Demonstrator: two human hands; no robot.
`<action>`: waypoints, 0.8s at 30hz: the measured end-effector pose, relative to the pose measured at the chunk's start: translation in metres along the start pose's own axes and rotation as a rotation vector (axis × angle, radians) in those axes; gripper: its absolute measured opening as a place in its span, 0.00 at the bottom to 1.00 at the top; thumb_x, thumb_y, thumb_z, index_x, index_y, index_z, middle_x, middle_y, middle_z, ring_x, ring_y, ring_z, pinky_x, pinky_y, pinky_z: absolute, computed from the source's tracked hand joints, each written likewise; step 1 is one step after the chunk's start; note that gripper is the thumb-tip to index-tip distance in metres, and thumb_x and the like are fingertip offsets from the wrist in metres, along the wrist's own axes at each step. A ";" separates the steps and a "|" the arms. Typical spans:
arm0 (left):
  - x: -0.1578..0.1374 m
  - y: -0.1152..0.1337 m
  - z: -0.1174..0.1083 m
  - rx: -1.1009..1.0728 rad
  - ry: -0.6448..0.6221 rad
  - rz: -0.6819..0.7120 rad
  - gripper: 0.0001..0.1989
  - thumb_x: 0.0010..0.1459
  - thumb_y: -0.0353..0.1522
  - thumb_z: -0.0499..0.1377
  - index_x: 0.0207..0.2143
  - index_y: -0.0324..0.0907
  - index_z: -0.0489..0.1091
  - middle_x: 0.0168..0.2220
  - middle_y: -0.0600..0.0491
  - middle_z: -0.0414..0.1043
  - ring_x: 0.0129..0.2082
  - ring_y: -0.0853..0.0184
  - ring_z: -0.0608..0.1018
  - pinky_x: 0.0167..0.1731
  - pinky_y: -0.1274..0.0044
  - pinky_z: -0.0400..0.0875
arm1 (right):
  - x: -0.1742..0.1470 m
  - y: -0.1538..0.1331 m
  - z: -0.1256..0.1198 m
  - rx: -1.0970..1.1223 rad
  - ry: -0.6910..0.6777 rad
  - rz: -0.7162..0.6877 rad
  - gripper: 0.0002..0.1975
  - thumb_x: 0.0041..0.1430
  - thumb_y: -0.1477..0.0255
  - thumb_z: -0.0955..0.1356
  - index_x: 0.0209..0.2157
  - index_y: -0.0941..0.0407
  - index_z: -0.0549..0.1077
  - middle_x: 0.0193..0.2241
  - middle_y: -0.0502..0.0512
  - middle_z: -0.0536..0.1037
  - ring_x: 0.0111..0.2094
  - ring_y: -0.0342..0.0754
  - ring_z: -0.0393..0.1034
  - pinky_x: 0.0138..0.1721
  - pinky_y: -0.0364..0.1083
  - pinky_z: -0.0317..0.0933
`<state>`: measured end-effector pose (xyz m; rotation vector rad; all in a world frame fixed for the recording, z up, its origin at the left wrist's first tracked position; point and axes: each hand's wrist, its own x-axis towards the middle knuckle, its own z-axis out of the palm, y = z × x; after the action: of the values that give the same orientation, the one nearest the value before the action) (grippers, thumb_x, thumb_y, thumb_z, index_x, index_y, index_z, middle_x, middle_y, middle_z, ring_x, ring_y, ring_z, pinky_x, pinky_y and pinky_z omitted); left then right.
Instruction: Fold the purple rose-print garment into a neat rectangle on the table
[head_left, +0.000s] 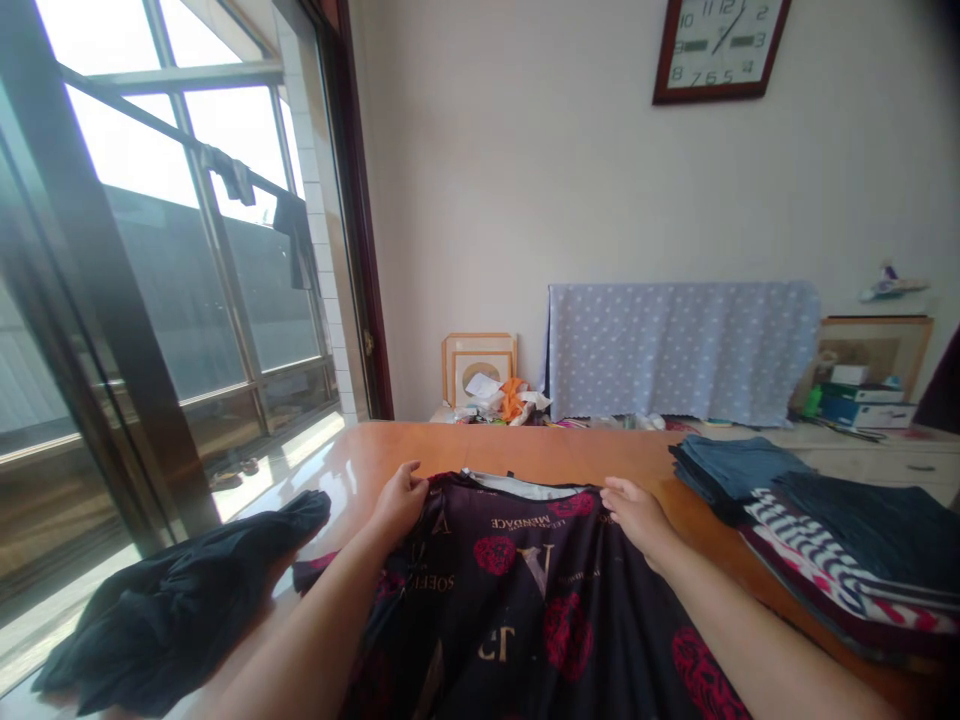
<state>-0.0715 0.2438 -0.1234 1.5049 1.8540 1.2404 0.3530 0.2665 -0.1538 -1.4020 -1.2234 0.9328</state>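
A dark shirt (525, 590) with red roses and pale lettering is spread over the wooden table (600, 450), its neckline toward the far side. My left hand (401, 498) pinches the shirt at the left shoulder, beside the collar. On the opposite shoulder, my right hand (634, 512) has its fingers closed on the fabric. Between the two hands the neck opening shows a pale inner side. The lower part of the shirt runs out of view at the bottom, and one sleeve shows beyond my left forearm.
A crumpled black garment (187, 610) lies on the table at the left. Folded clothes (847, 540) are stacked at the right. Behind the table stand a cloth-covered object (675, 350) and a low cabinet (915, 460) with boxes. A glass door (225, 250) is at the left.
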 end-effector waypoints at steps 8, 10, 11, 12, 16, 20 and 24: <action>-0.032 -0.031 -0.127 0.327 0.088 -0.116 0.12 0.49 0.27 0.60 0.37 0.39 0.77 0.36 0.46 0.79 0.43 0.56 0.79 0.43 0.71 0.69 | -0.070 -0.023 0.033 -0.174 -0.211 -0.036 0.21 0.60 0.59 0.65 0.48 0.57 0.75 0.32 0.54 0.80 0.29 0.46 0.74 0.31 0.43 0.65; -0.051 -0.039 -0.147 0.360 0.057 -0.146 0.09 0.46 0.25 0.60 0.33 0.39 0.76 0.34 0.47 0.79 0.42 0.55 0.79 0.43 0.70 0.69 | -0.092 -0.027 0.047 -0.233 -0.299 -0.070 0.21 0.61 0.58 0.63 0.47 0.57 0.75 0.24 0.50 0.77 0.25 0.46 0.71 0.28 0.43 0.62; -0.060 -0.042 -0.153 0.361 0.031 -0.163 0.10 0.44 0.25 0.61 0.32 0.39 0.76 0.32 0.48 0.78 0.40 0.56 0.79 0.41 0.71 0.69 | -0.102 -0.028 0.053 -0.267 -0.345 -0.100 0.20 0.61 0.58 0.63 0.46 0.57 0.76 0.22 0.49 0.75 0.24 0.46 0.70 0.28 0.43 0.61; -0.070 -0.044 -0.156 0.353 0.001 -0.180 0.11 0.43 0.25 0.61 0.32 0.40 0.76 0.31 0.49 0.78 0.38 0.57 0.79 0.39 0.71 0.70 | -0.111 -0.030 0.060 -0.303 -0.385 -0.139 0.20 0.61 0.59 0.63 0.44 0.57 0.76 0.22 0.48 0.75 0.24 0.46 0.70 0.28 0.43 0.61; -0.100 -0.047 -0.154 0.270 -0.099 -0.229 0.09 0.40 0.25 0.62 0.28 0.40 0.76 0.24 0.53 0.75 0.29 0.61 0.78 0.31 0.74 0.69 | -0.138 -0.030 0.079 -0.435 -0.490 -0.299 0.15 0.61 0.61 0.63 0.36 0.55 0.77 0.31 0.52 0.82 0.35 0.50 0.75 0.38 0.45 0.62; -0.109 -0.040 -0.152 0.160 -0.046 -0.238 0.05 0.44 0.28 0.63 0.27 0.40 0.73 0.23 0.54 0.73 0.26 0.64 0.77 0.27 0.76 0.69 | -0.158 -0.025 0.086 -0.637 -0.460 -0.327 0.13 0.63 0.65 0.62 0.38 0.51 0.78 0.36 0.52 0.84 0.41 0.51 0.77 0.40 0.44 0.60; -0.096 -0.031 -0.167 0.066 0.153 -0.286 0.11 0.58 0.37 0.55 0.39 0.41 0.71 0.28 0.52 0.76 0.25 0.67 0.78 0.25 0.78 0.69 | -0.176 -0.025 0.088 -0.846 -0.369 -0.429 0.13 0.65 0.67 0.62 0.44 0.47 0.77 0.40 0.51 0.84 0.42 0.52 0.77 0.38 0.45 0.57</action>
<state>-0.1900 0.0943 -0.0848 1.1504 2.1398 1.1946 0.2305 0.1105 -0.1572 -1.5120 -2.2644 0.3670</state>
